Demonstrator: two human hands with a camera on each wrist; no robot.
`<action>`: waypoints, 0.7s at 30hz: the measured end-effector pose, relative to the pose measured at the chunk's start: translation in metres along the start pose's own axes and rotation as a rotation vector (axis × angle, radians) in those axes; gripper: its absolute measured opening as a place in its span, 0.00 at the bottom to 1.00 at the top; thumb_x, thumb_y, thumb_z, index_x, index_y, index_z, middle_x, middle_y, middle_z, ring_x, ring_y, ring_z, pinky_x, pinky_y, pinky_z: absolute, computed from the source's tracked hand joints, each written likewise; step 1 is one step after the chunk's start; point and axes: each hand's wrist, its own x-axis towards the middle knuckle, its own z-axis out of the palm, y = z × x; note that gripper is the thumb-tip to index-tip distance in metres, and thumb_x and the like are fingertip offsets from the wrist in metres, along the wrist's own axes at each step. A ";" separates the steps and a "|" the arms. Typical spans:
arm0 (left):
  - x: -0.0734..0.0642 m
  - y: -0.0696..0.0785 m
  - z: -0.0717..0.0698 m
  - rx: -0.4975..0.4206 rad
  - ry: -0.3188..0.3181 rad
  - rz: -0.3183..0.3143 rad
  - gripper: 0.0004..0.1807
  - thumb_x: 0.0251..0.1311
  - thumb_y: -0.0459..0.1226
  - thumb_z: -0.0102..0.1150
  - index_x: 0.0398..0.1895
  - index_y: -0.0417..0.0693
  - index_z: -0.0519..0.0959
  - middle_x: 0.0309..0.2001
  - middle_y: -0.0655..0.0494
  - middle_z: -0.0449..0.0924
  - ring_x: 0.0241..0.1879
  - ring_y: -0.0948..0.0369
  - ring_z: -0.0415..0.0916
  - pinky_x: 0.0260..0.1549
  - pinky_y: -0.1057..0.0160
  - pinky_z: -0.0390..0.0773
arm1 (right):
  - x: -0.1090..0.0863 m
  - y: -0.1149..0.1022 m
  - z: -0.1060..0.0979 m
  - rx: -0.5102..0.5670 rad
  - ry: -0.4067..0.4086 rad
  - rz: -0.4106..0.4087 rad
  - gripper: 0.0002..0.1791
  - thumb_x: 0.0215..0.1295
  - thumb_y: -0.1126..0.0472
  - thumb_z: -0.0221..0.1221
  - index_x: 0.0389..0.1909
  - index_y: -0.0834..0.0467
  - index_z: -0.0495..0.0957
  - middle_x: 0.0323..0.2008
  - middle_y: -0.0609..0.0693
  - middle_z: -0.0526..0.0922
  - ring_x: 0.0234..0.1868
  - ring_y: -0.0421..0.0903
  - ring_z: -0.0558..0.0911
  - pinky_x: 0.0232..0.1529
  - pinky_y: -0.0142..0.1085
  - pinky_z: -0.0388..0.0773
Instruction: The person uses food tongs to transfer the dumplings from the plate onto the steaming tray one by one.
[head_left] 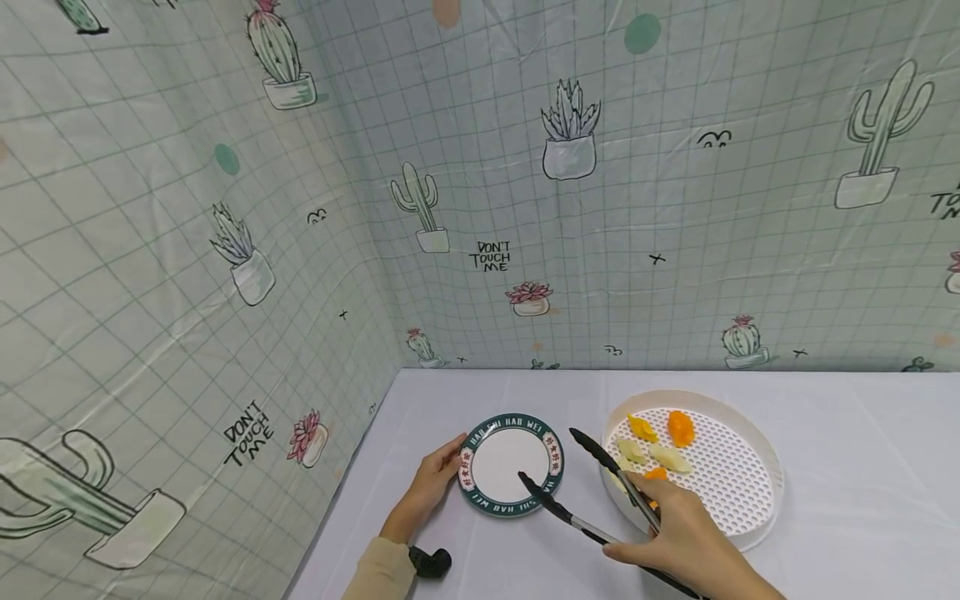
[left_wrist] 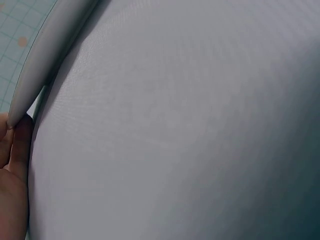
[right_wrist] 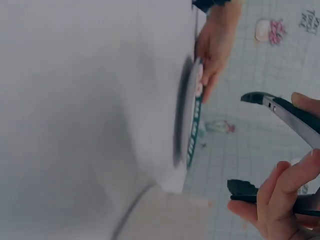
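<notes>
My left hand point(head_left: 429, 482) holds the left rim of a round white plate point(head_left: 512, 467) with a dark green lettered border. In the left wrist view, the fingers point(left_wrist: 19, 145) meet the edge of the plate point(left_wrist: 52, 50). Black-tipped metal tongs point(head_left: 553, 505) are in my right hand point(head_left: 686, 533), their arms spread with nothing between the tips. One tip is over the plate, the other near the left rim of a round white perforated tray point(head_left: 738, 492). On this tray lie orange pieces point(head_left: 681, 428), a yellow piece point(head_left: 642, 428) and pale yellow pieces point(head_left: 670, 457).
Plate and tray stand on a white table point(head_left: 862, 467). Behind and to the left hangs a grid-patterned curtain point(head_left: 637, 217) with cactus drawings. A black wrist device point(head_left: 431, 563) is at the left sleeve point(head_left: 381, 571).
</notes>
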 end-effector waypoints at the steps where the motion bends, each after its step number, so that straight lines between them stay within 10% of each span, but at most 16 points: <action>1: 0.000 0.000 0.000 0.000 -0.001 0.001 0.25 0.76 0.30 0.43 0.73 0.32 0.61 0.73 0.36 0.58 0.74 0.41 0.52 0.71 0.45 0.56 | 0.002 -0.002 0.004 0.000 -0.008 0.003 0.54 0.31 0.42 0.82 0.59 0.69 0.77 0.49 0.59 0.84 0.38 0.44 0.77 0.33 0.34 0.79; 21: 0.002 -0.003 -0.001 -0.004 -0.010 0.016 0.24 0.76 0.30 0.44 0.72 0.33 0.63 0.73 0.37 0.59 0.74 0.42 0.52 0.72 0.46 0.54 | 0.028 -0.018 0.064 0.035 -0.019 0.012 0.53 0.32 0.45 0.82 0.55 0.76 0.76 0.50 0.67 0.82 0.48 0.54 0.80 0.50 0.51 0.82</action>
